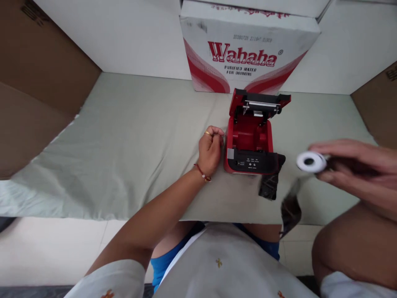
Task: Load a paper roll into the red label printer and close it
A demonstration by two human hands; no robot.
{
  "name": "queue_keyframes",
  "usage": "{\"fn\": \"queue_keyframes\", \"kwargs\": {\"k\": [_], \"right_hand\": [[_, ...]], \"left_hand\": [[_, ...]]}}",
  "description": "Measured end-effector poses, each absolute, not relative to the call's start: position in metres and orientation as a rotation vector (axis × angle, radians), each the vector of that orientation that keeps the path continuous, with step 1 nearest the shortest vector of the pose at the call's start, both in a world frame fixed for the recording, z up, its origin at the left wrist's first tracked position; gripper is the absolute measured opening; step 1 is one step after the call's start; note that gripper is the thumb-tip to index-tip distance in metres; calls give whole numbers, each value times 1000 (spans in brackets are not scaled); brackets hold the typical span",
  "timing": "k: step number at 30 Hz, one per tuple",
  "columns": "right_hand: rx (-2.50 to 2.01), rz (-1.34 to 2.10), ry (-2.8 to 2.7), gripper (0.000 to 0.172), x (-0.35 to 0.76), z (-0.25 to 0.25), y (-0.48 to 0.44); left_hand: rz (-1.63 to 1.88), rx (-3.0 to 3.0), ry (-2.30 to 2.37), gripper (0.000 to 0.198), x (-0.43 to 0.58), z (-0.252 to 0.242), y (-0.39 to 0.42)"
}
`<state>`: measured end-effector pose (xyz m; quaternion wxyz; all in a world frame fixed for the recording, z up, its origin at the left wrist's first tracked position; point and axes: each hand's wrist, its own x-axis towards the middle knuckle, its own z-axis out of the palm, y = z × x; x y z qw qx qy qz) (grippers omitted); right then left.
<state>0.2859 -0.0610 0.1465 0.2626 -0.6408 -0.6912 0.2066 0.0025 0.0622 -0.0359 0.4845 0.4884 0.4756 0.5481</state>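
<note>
A red and black label printer (252, 145) stands on the cloth with its lid (259, 103) raised, its red inside bare to view. My left hand (211, 150) rests on the cloth close against the printer's left side, its fingers curled in with nothing visible in them. Off to the printer's right, my right hand (350, 165) grips a small white paper roll (311, 162), whose end with a dark core hole faces left. Below the roll hangs a dark, shiny strip (290, 211), blurred. A crumpled black piece (269, 186) lies at the printer's front right corner.
A pale green cloth (124, 136) covers the table. Behind the printer stands a white and red water carton (245, 54). Brown cardboard panels rise at the left (46, 74) and right (376, 99). The table's front edge runs just before my body.
</note>
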Motion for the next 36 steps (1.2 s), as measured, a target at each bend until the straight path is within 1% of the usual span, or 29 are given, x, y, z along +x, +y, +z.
{"fn": "queue_keyframes", "kwargs": {"k": [3, 6, 9, 11, 13, 16, 19, 22, 24, 27, 29, 30, 33, 34, 36], "right_hand": [[-1675, 523, -1985, 35, 240, 135, -21], [-1680, 356, -2140, 34, 207, 112, 14], [-1837, 196, -2288, 37, 192, 97, 33], [-1953, 107, -2338, 38, 187, 92, 39], [-2016, 38, -2371, 37, 185, 90, 44], [-2001, -22, -2443, 34, 183, 86, 52], [-1982, -8, -2496, 36, 184, 83, 61], [-1963, 67, -2487, 39, 185, 82, 66], [-1919, 153, -2443, 38, 187, 86, 63], [-1667, 434, -2335, 29, 193, 99, 45], [-1512, 565, -2098, 23, 199, 109, 32], [-1478, 533, -1931, 23, 202, 112, 28], [-1463, 213, -1504, 29, 213, 110, 31], [-1447, 145, -1455, 32, 216, 105, 36], [-1422, 179, -1493, 42, 220, 91, 47]], "left_hand": [[1623, 1548, 1236, 12, -4, -30, 50], [1903, 1939, 1084, 20, -11, -20, 33], [1971, 2297, 881, 30, -10, -11, 18], [1976, 2476, 731, 31, -4, -7, 9], [1936, 2603, 632, 25, 2, -6, 3], [1791, 2730, 657, 21, 9, -8, -3], [1695, 2740, 691, 20, 11, -12, -4], [1641, 2622, 631, 20, 10, -14, -5], [1649, 2584, 607, 20, 9, -14, -5], [1652, 2676, 632, 19, 7, -15, -6], [1600, 2716, 649, 22, 6, -16, -6], [1583, 2716, 658, 24, 6, -17, -6], [1606, 2701, 702, 30, 7, -19, -6], [1627, 2700, 720, 31, 8, -19, -6], [1665, 2703, 760, 27, 10, -20, -6]]}}
